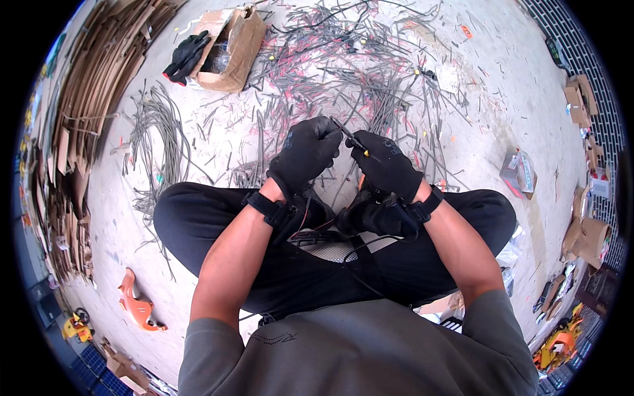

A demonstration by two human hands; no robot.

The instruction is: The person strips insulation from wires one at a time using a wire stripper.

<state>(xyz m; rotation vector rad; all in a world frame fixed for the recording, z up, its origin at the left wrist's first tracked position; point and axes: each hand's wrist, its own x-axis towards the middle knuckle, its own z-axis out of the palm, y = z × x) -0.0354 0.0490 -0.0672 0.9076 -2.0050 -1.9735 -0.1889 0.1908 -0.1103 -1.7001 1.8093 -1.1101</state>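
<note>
Both hands wear black work gloves and are raised before me, close together over the floor. My right hand [384,158] is closed on a dark cable piece [349,132] that slants up and left between the hands and has a small yellow part [366,153] by the fingers. My left hand [309,151] is curled near the upper end of that piece; its fingertips are turned away, so its hold is unclear. Thin red and dark wires [303,215] hang below the left hand. Beyond the hands, a wide scatter of cut grey cables and red wire pieces [317,64] covers the floor.
A torn cardboard box [242,54] stands at upper left with black gloves [187,57] on its flap. Grey cables [158,133] lie in a bundle at left, beside stacked flattened cardboard [94,79]. An orange plastic part [136,302] lies lower left; a small box [517,173] sits at right.
</note>
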